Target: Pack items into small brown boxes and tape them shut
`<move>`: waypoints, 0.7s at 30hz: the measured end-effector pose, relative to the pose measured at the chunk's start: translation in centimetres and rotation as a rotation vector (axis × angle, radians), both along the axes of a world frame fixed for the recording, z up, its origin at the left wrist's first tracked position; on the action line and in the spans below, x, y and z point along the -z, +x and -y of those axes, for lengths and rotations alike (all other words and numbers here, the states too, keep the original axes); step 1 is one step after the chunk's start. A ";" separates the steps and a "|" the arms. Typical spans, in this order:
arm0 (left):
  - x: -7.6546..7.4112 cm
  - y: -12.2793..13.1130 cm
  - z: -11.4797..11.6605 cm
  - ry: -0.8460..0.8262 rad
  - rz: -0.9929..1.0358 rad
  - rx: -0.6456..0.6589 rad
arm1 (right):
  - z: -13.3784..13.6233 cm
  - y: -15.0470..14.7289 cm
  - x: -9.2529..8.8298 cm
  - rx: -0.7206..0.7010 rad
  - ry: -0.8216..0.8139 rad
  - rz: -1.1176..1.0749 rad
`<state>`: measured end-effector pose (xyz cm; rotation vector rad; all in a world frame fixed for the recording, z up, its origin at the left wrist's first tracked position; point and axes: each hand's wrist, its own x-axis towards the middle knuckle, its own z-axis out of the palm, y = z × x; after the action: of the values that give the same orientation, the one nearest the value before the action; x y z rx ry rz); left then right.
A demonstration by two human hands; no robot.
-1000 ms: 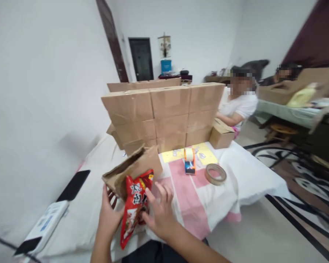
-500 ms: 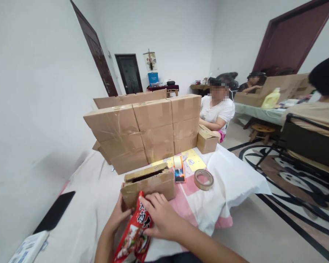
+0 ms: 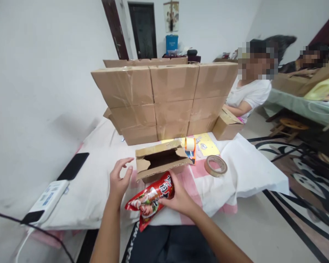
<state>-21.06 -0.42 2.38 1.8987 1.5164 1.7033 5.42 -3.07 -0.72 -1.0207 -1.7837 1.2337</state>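
Observation:
A small open cardboard box (image 3: 160,163) lies on the table with its flaps up and its inside empty. My right hand (image 3: 179,197) grips a red snack packet (image 3: 149,197) just in front of the box. My left hand (image 3: 120,178) hovers with fingers spread beside the box's left end, not touching it.
A wall of taped cardboard boxes (image 3: 164,98) stands behind. An orange tape dispenser (image 3: 190,148) and a tape roll (image 3: 215,165) lie to the right on the cloth-covered table (image 3: 252,171). A black phone (image 3: 72,166) and a white device (image 3: 45,201) lie at left. A seated person (image 3: 249,91) works at far right.
The box has been set down with its opening up and its flaps open. My left hand has let go of it. The red packet is now tilted sideways in my right hand.

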 end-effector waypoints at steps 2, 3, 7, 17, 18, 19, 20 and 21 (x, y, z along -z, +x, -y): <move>-2.3 0.1 -0.2 0.090 -0.198 0.093 | 0.8 1.2 -1.2 -0.009 -0.067 -0.087; -3.5 0.2 -0.5 0.121 -0.296 0.168 | 1.1 1.8 -2.1 -0.017 -0.087 -0.148; -6.8 0.9 -1.4 0.079 -0.673 0.325 | 0.6 5.0 -6.7 0.062 0.085 -0.359; -7.8 2.2 -0.8 -0.231 -0.953 0.134 | -9.6 2.9 -14.8 0.215 0.507 -0.282; -7.4 2.2 -1.0 -0.256 -0.936 0.158 | -10.1 2.0 -14.3 0.180 0.487 -0.260; -7.0 2.2 -1.1 -0.271 -0.920 0.190 | -10.4 1.2 -13.7 0.156 0.461 -0.236; -6.7 2.1 -1.4 -0.273 -0.906 0.221 | -10.7 0.6 -13.0 0.139 0.428 -0.214; -6.3 2.0 -1.6 -0.262 -0.895 0.243 | -11.0 0.1 -12.2 0.124 0.386 -0.198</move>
<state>-19.05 1.21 8.68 2.6913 1.5220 0.4954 5.47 7.92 11.52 -0.7472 -1.6900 0.8385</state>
